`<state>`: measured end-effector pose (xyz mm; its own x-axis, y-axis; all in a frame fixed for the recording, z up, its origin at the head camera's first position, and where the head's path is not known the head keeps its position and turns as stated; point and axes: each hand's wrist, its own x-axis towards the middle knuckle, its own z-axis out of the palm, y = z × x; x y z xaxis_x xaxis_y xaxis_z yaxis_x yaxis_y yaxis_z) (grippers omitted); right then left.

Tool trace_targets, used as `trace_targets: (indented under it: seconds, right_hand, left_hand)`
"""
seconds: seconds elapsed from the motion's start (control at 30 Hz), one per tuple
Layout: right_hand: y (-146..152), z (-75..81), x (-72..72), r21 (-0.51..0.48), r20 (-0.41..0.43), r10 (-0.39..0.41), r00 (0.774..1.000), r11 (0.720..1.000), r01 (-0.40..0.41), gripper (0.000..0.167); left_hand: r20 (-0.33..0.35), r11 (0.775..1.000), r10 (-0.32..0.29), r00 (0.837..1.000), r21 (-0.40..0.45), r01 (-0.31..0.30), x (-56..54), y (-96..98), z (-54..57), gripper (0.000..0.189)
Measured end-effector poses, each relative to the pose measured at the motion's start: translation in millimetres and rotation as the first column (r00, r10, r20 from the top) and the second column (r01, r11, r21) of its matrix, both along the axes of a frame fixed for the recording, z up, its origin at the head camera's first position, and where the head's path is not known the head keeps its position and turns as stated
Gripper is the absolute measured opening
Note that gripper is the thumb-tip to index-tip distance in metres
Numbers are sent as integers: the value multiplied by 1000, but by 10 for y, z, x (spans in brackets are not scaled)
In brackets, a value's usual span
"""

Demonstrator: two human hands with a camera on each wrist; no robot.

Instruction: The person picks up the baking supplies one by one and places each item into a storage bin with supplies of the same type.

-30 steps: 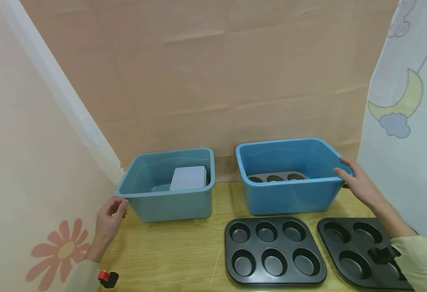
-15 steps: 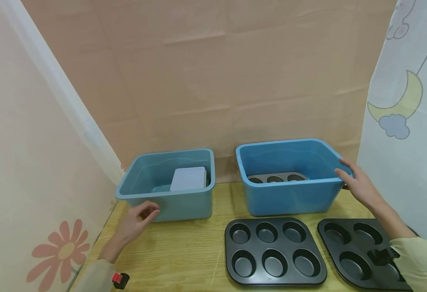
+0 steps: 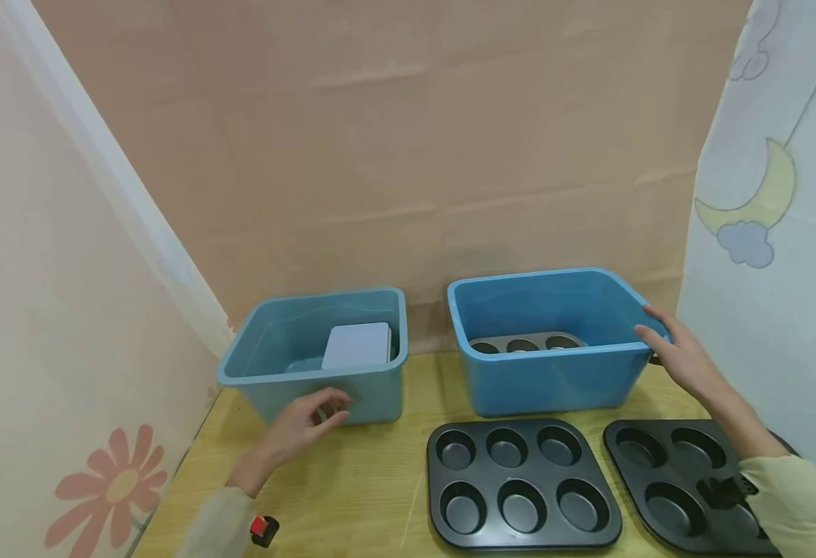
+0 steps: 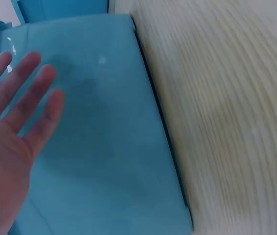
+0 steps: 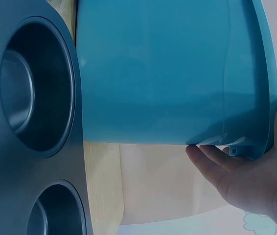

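My right hand [image 3: 686, 360] grips the right end of a blue plastic bin [image 3: 554, 384], thumb over the rim. In the right wrist view its fingers [image 5: 207, 164] curl below the rim beside a small tab. A grey muffin pan [image 3: 535, 337] lies inside this bin. My left hand [image 3: 303, 426] hovers before the front wall of a grey-teal bin [image 3: 380, 395], holding nothing. Its fingers [image 4: 23, 110] are spread and relaxed in the left wrist view, overlapping the bin wall. A flat white box-like item [image 3: 356, 346] sits in the teal bin's right side.
Two dark muffin pans lie on the wooden table [image 3: 352, 496]: one [image 3: 524, 469] in front of the blue bin, another [image 3: 669, 470] to its right, partly beneath my right forearm. Brown sheeting [image 3: 421, 155] stands behind; printed curtains [image 3: 735, 310] flank the sides.
My left hand has left the teal bin's front left corner and moved right along its front, its fingers loosening. The right hand keeps its grip on the blue bin.
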<state>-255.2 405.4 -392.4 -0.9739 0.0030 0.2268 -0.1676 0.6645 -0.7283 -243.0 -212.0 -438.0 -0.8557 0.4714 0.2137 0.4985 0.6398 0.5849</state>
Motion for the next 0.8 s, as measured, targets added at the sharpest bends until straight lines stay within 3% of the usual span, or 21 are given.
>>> trace_targets:
  seconds: [0.2, 0.8]
  right_hand:
    - [-14, -40, -19, 4, 3, 5, 1000, 1000, -5, 67]
    - [-21, 15, 20, -28, 7, 10, 1000, 1000, -10, 69]
  left_hand:
    - [137, 998, -70, 988, 13, 69, -4, 206, -30, 43]
    - [213, 981, -193, 958, 8, 196, -99, 843, -214, 48]
